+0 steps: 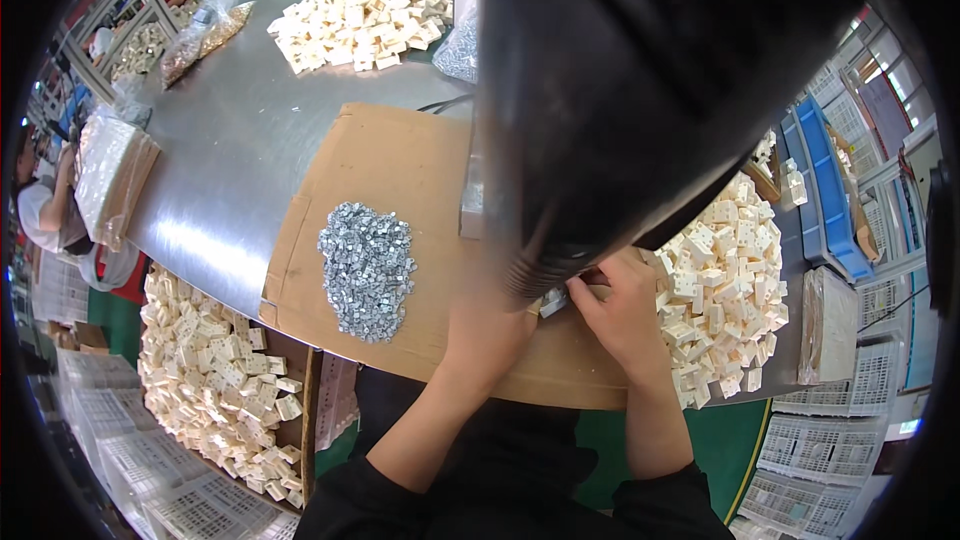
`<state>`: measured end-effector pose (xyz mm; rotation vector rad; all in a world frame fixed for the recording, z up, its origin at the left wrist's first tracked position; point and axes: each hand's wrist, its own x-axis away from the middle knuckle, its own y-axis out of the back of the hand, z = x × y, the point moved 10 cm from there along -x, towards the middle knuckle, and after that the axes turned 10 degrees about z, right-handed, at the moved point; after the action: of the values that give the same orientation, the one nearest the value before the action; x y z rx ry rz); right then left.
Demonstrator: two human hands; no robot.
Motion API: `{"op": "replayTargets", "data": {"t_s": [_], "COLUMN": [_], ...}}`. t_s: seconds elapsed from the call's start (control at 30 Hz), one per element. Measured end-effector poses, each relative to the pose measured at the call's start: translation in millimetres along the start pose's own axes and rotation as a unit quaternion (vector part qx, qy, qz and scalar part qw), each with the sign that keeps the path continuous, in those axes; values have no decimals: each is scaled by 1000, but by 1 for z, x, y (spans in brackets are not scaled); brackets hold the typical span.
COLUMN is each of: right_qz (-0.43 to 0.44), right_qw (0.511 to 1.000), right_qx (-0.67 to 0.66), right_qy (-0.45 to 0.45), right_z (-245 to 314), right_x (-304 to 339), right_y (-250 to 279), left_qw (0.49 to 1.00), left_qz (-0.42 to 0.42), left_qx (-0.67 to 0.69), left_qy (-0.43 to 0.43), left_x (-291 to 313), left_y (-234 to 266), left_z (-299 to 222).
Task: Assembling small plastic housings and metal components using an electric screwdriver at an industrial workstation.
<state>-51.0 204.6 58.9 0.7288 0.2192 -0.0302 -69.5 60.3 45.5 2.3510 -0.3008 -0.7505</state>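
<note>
My right hand [625,318] is closed, thumb and fingers bent together beside a small pale piece [552,302] that is mostly covered. What those fingers hold cannot be made out. Close by on the left is my left hand [488,340], its fingers hidden behind a large dark, blurred object [640,70] that blocks the middle and upper right. Both hands are over a brown cardboard sheet [420,160]. A heap of small shiny metal pieces [367,272] lies on the cardboard, left of my left hand. Right of my right hand is a pile of cream plastic blocks [725,285].
Another pile of cream blocks [365,10] sits at the back of the metal table [225,175]. More blocks [215,370] fill a container at the lower left. A blue crate [830,190] stands at right, with white crates [810,475] below. A person [45,200] is at far left.
</note>
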Motion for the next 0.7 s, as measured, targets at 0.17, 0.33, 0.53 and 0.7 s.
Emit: {"op": "replayTargets", "data": {"t_s": [0.17, 0.33, 0.53, 0.7], "right_qz": [14, 22, 21, 18], "right_qw": [1000, 1000, 1000, 1000], "right_qx": [-11, -5, 7, 9], "right_qy": [-21, -18, 4, 16], "right_z": [0, 0, 1, 6], "right_x": [0, 0, 1, 2], "right_y": [-1, -1, -3, -1], "left_qw": [998, 998, 998, 998], "left_qz": [56, 59, 42, 48], "left_qx": [-19, -27, -26, -24], "left_qy": [14, 25, 36, 36], "left_x": [5, 7, 7, 5], "left_y": [-13, -13, -7, -9], "left_z": [8, 9, 7, 7]}}
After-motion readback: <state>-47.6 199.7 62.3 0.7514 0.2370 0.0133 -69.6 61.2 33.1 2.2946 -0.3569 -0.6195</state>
